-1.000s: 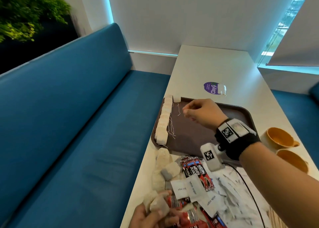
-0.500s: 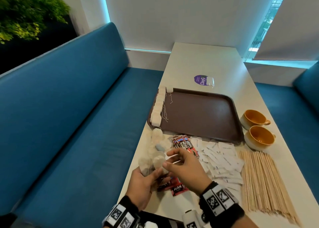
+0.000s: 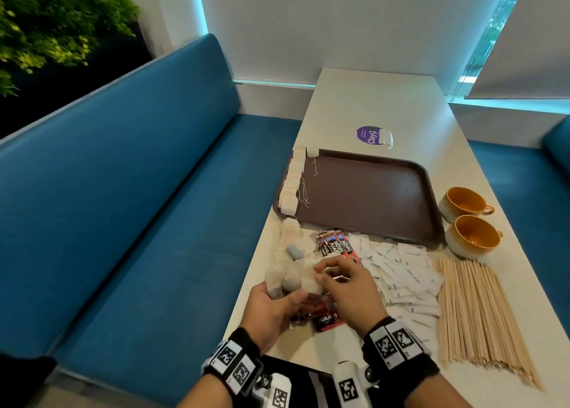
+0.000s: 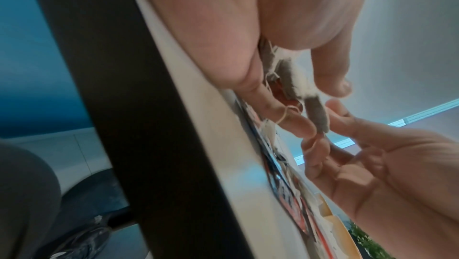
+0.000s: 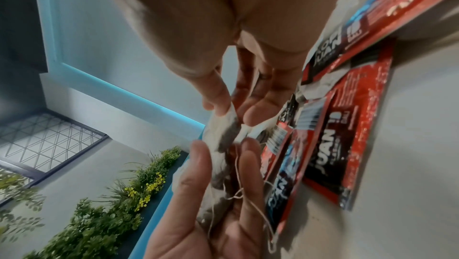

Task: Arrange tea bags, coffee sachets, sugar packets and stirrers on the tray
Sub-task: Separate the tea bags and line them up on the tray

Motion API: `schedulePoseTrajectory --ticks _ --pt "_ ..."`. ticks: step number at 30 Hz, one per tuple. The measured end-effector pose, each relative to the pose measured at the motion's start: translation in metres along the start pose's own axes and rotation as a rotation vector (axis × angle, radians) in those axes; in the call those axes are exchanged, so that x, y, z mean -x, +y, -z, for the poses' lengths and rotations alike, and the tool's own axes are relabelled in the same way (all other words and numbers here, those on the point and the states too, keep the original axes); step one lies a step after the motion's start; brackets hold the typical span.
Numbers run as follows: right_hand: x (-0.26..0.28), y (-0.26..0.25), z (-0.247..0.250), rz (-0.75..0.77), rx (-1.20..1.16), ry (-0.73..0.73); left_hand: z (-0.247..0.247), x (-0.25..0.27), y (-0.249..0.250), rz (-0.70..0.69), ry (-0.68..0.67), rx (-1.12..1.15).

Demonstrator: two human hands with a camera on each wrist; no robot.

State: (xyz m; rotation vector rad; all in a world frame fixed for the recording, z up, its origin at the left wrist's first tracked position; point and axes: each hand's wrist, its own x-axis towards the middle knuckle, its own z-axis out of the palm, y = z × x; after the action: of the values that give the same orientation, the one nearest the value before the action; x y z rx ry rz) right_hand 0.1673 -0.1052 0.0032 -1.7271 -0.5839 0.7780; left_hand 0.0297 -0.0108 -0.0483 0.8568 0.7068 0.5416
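A brown tray (image 3: 370,197) lies on the table with a row of tea bags (image 3: 292,182) along its left rim. At the table's near edge my left hand (image 3: 283,296) grips a bunch of tea bags (image 3: 277,279) with loose strings. My right hand (image 3: 320,275) meets it and pinches the top of one tea bag (image 5: 223,124) between thumb and finger. The left wrist view has the bunch (image 4: 295,80) under my left fingers. Red coffee sachets (image 3: 331,242), white sugar packets (image 3: 401,268) and wooden stirrers (image 3: 475,315) lie in front of the tray.
Two orange cups (image 3: 465,204) (image 3: 473,238) stand right of the tray. More loose tea bags (image 3: 293,241) lie by the tray's near left corner. A purple sticker (image 3: 370,134) sits beyond the tray. A blue bench (image 3: 138,222) runs along the table's left edge.
My right hand has come back from the far end of the tea bag row on the tray to my left hand and taken hold of a tea bag there.
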Motion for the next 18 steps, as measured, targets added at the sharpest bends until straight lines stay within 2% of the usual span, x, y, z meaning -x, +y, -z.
schedulePoseTrajectory --ticks 5,10,18 --pt "0.000 0.003 -0.003 0.057 0.018 -0.018 0.003 -0.003 -0.002 -0.029 -0.021 0.025" --pt "0.007 0.002 -0.001 0.014 -0.092 -0.096 0.005 -0.004 -0.003 -0.044 0.001 0.017" --pt "-0.017 -0.012 0.013 0.047 0.008 -0.021 0.002 -0.005 0.001 -0.038 0.020 0.060"
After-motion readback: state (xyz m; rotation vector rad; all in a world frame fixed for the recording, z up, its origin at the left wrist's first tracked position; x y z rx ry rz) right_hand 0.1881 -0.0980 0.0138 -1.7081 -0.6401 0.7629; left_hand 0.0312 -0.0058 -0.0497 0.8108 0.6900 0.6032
